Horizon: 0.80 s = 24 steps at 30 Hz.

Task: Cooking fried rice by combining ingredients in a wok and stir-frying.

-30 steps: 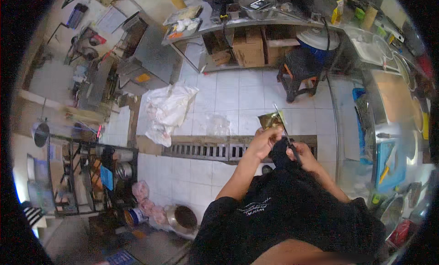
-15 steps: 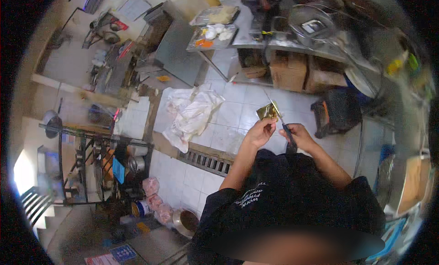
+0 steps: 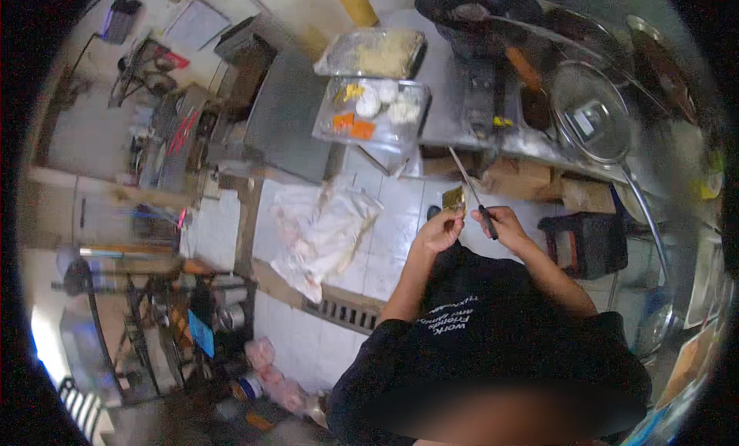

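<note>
My left hand [image 3: 439, 230] pinches a small yellowish rectangular sponge-like pad [image 3: 454, 198] and holds it up in front of my chest. My right hand [image 3: 500, 223] grips the dark handle of a long thin knife [image 3: 466, 183], whose blade points up and away and lies against the pad. Both hands are close together above the white tiled floor, just before a steel counter [image 3: 454, 100].
On the counter stand two clear lidded food trays [image 3: 372, 107], dark pans and a round wire strainer [image 3: 591, 119]. Cardboard boxes [image 3: 531, 180] sit beneath it. A crumpled white plastic sheet [image 3: 323, 230] lies on the floor, a dark stool [image 3: 589, 242] at right, a metal rack [image 3: 154, 323] at left.
The view has swung toward the steel counter, which now fills the upper part. My hands stay together with the pad and the knife, raised slightly higher.
</note>
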### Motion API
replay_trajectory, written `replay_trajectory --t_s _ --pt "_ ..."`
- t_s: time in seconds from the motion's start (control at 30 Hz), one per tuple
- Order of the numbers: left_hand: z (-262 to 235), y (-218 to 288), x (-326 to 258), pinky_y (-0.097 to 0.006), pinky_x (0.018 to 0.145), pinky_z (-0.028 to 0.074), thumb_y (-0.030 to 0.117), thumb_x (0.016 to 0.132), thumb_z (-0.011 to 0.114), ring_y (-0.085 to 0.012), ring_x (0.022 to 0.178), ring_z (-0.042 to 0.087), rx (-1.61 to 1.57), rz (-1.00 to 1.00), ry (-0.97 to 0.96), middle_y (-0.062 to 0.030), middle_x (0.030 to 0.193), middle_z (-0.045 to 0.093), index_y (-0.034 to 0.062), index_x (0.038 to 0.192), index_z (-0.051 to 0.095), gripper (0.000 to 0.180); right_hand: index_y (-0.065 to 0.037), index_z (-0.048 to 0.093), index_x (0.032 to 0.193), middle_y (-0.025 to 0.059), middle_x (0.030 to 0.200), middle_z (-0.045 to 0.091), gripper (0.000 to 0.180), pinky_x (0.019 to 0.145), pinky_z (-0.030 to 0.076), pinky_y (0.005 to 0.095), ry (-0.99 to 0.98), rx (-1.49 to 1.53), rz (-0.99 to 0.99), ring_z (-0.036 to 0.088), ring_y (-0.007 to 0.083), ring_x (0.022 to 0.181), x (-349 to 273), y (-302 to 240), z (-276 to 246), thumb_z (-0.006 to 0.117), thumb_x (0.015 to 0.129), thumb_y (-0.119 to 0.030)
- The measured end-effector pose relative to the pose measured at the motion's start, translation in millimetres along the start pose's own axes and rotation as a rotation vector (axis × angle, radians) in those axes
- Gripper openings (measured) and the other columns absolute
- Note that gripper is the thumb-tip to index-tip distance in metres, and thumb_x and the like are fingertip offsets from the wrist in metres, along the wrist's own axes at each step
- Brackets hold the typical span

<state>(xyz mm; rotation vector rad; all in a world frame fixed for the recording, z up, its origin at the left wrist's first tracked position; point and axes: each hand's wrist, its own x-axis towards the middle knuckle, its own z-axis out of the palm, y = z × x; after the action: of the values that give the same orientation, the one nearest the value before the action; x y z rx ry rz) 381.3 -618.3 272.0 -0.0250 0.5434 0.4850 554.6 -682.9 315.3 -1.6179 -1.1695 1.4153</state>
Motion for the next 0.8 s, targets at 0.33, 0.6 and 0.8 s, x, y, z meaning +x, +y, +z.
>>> replay_trajectory --t_s 0.33,0.6,0.8 --pt "19.0 180.7 37.3 -0.021 0.055 0.045 -0.001 0.076 0.055 -0.0112 0.066 0.055 0.546 0.163 -0.067 -0.0028 0.074 0.056 0.0021 0.088 0.053 0.013 0.001 0.057 0.089 0.0213 0.079 0.059 0.036 0.06 0.047 0.0443 0.484 -0.708 -0.046 0.057 0.0378 0.067 203.4 -21.9 14.9 0.054 0.078 -0.033" --pt "146.4 246.1 80.3 -0.023 0.055 0.044 0.006 0.071 0.062 -0.0107 0.06 0.054 1.176 0.463 -0.024 -0.0048 0.073 0.059 0.0006 0.085 0.056 0.016 -0.005 0.053 0.106 0.014 0.097 0.059 0.033 0.077 0.045 0.0331 0.283 -0.147 -0.527 0.056 0.0216 0.092 238.8 -199.3 -38.0 0.056 0.081 -0.025" --pt "269.3 284.2 141.4 -0.025 0.057 0.045 0.014 0.074 0.063 -0.0117 0.062 0.054 1.533 0.931 -0.223 -0.0028 0.074 0.059 -0.0018 0.086 0.057 0.021 -0.006 0.058 0.1 0.0062 0.08 0.064 0.023 0.068 0.045 0.027 0.318 -0.3 -0.625 0.056 0.0099 0.074 288.8 -271.6 -159.5 0.06 0.078 -0.011"
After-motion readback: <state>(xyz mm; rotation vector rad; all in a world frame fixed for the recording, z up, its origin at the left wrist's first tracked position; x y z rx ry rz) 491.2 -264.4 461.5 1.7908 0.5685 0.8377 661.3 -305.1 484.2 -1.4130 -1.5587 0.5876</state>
